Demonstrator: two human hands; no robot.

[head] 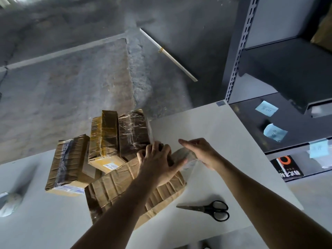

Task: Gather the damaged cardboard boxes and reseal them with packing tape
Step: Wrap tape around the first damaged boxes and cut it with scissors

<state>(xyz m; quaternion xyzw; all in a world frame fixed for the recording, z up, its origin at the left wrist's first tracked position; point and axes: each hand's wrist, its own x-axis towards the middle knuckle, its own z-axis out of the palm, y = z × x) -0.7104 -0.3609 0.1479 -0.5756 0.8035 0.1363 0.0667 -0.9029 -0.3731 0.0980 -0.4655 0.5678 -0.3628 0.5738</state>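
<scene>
Head view: my left hand [156, 164] lies on the big crumpled cardboard box [129, 191], at about 6 o'clock on the white table [224, 133]. Its fingers are curled over the far edge of the box and grip it. My right hand [199, 153] is just at 3 o'clock of the left one. Its fingers are straight and held together, not closed around anything, and the side of the hand rests on a strip of clear packing tape [190, 163] at the corner of the box. The thumb of this hand is hidden under the palm.

Three smaller boxes lie touching one another from 9 to 12 o'clock of the big box: a flat brown box [68, 164], a yellow-taped box [104, 139] and a dark box wrapped in clear tape [134, 130]. All four are closed, so what they contain cannot be seen.

Black scissors [210, 210] lie shut at 4 o'clock. The grey shelf rack [239, 51] at 2 o'clock carries blue sticky notes [266, 108]; their writing is too small to read. At 9 o'clock a whitish bundle [9, 203] is blurred and cut off by the edge.
</scene>
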